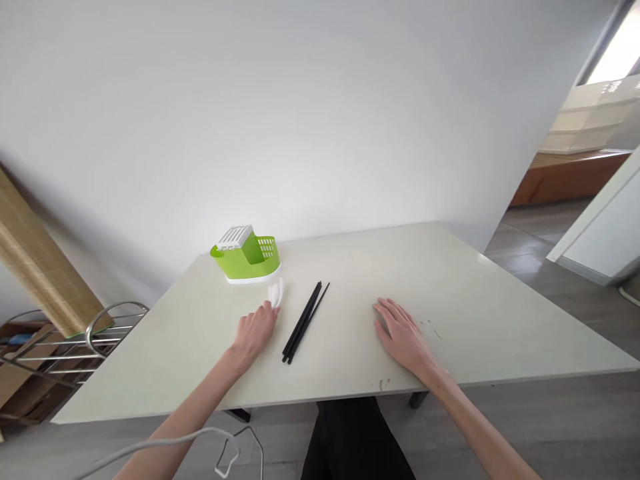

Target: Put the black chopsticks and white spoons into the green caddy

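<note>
My left hand (256, 333) is closed around the lower ends of some white spoons (275, 292), whose pale rounded heads point away from me and look slightly blurred. They are just in front of a green and white cutlery holder (245, 261), which has a slotted white top on its left part and a latticed basket on its right. Several black chopsticks (303, 323) lie in a loose bundle to the right of my left hand. My right hand (403, 333) rests palm down on the table, fingers stretched out, holding nothing.
The pale table (360, 267) stands against a white wall (325, 133). A metal rack (75, 347) and a long brown board (45, 260) are on the left. A grey cable (170, 440) hangs near my left forearm. Dark marks spot the tabletop.
</note>
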`<state>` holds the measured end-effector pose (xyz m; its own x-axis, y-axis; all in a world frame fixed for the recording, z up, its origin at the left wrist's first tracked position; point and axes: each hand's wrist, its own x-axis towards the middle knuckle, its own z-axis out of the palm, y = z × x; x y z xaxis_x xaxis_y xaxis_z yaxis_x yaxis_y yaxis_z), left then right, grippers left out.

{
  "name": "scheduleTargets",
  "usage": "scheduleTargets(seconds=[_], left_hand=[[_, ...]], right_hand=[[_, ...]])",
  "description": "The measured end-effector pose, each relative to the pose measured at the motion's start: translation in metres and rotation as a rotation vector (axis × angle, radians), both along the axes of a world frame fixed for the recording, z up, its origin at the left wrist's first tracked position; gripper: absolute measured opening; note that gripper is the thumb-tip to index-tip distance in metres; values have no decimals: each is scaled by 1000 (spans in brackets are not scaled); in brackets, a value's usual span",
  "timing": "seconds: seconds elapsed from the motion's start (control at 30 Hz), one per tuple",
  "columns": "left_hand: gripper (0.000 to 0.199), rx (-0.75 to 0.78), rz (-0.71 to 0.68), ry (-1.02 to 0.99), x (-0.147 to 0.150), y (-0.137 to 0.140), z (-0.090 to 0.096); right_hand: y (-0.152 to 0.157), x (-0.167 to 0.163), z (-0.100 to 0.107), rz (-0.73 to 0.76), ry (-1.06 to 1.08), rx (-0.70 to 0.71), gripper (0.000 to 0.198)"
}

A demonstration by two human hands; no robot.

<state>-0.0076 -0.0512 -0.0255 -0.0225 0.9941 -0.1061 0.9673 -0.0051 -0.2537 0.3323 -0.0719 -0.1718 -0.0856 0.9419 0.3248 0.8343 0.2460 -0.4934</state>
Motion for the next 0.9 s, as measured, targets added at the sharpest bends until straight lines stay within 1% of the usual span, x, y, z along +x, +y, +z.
scheduleTargets(seconds=[0.1, 0.17, 0.27, 0.33, 0.43, 0.53, 0.7, 0.9], left_hand=[[48, 2, -139, -44, 53, 1, 3], [45, -30, -213, -59, 88, 2, 0], [40, -81, -282, -71, 128, 4, -14], [40, -86, -319, -81, 144, 4, -26], [39, -83, -359, -89, 155, 3, -40], [37, -89, -368, -88, 158, 3, -46], [36, -104, -377, -85, 159, 6, -42], [40, -129, -339, -97, 160, 8, -32]], right_hand=[[1, 0, 2, 2, 14, 2, 55], [1, 0, 3, -4, 20, 11, 54], [2, 0, 4, -13, 27, 22, 53], [3, 1, 4, -20, 29, 20, 52], [3, 1, 4, -26, 28, 16, 52], [2, 0, 6, -16, 30, 23, 52], [1, -1, 6, -5, 38, 53, 51], [-1, 0, 9, -3, 55, 63, 50]])
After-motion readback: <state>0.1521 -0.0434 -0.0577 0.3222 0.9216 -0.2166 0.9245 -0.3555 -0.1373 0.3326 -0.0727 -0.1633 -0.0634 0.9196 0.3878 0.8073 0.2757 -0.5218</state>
